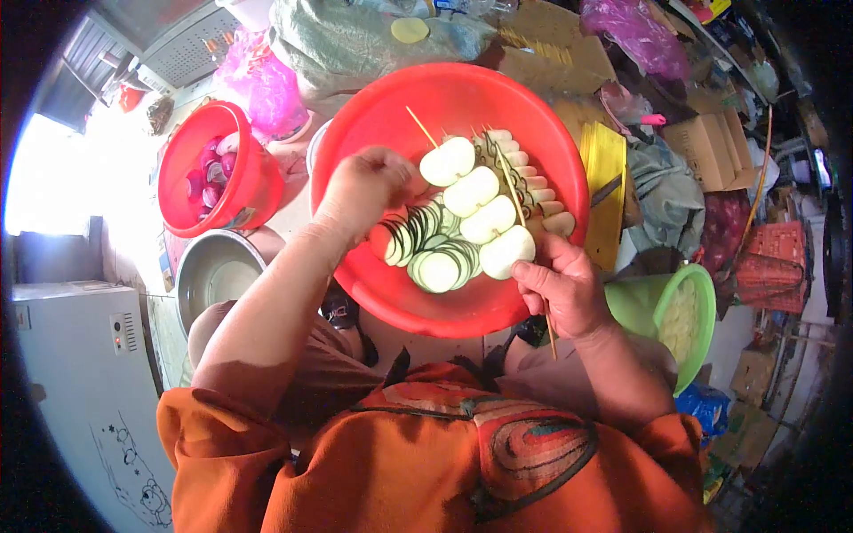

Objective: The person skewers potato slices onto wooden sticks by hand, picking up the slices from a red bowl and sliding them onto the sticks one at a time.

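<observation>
My right hand is closed around the lower end of a wooden skewer. Several pale, rounded vegetable slices are threaded along it, and its tip sticks out at the top. My left hand hovers over the left side of the large red basin, close to the topmost slice; its fingers are bent and blurred by motion. Green-rimmed round slices, which look like zucchini or cucumber, lie fanned out in the basin below. Other loaded skewers rest against the basin's right side.
A smaller red bucket with purple onion pieces stands at the left, above a metal bowl. On the right, a green bucket holds pale slices. Yellow crate, cardboard box and bags lie beyond; a white cabinet is lower left.
</observation>
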Demonstrator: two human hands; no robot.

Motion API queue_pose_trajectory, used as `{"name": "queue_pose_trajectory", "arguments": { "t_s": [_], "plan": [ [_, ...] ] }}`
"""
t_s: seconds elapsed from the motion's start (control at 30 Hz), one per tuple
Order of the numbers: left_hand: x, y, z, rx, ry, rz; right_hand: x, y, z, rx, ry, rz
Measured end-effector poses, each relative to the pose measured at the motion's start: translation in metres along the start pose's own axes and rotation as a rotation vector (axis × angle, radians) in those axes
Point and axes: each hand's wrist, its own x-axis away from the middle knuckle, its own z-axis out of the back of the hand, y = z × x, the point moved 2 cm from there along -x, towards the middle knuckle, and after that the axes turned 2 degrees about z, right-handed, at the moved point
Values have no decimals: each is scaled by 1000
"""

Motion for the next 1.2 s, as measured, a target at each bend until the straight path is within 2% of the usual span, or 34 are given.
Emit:
{"name": "queue_pose_trajectory", "arguments": {
  "t_s": [0.03, 0.07, 0.13, 0.2, 0.33, 0.47, 0.53, 0.57, 0.6, 0.63, 0.67, 0.7, 0.73, 0.83, 1.0, 1.2],
  "plan": [
    [0, -1, -2, -423, -45, -7, 0, 1, 2, -8, 8, 7],
    [-5, -15, -4, -424, -47, -7, 0, 0, 2, -8, 10, 7],
    [-9, -49, -21, -1103, -287, -521, 2, -2, 0, -5, 11, -8],
    [11, -36, -44, -1470, -216, -321, 2, 0, 0, -17, -10, 2],
    [21, -22, -52, -1493, -266, -242, 1, 1, 0, -36, -45, 22],
    [12, -36, -44, -1487, -243, -318, 2, -1, 1, -4, -39, -10],
    [-2, -40, -25, -1058, -281, -363, 4, -4, 0, 9, -54, 3],
    [-12, -36, -13, -689, -202, -275, 4, -4, 1, 8, -52, 5],
    [12, 10, -15, -415, -60, -39, 5, -4, 1, 7, -74, -6],
    [-19, -11, 15, -173, -60, 44, 6, -4, 1, 6, -98, -17],
    [-23, -3, 21, 217, 13, -33, 6, -4, 1, 7, -99, -15],
    [-21, 5, 28, 417, 78, -61, 6, -3, 1, 15, -122, -42],
    [-17, 8, 35, 454, 144, -81, 6, -1, 1, 24, -145, -69],
    [-14, 18, 40, 512, 146, -83, 6, 1, 0, 36, -133, -95],
    [-8, 27, 39, 555, 294, -126, 6, -1, -2, 11, -148, -79],
    [-11, 26, 40, 572, 314, -137, 6, -2, -3, -3, -138, -74]
  ]
}}
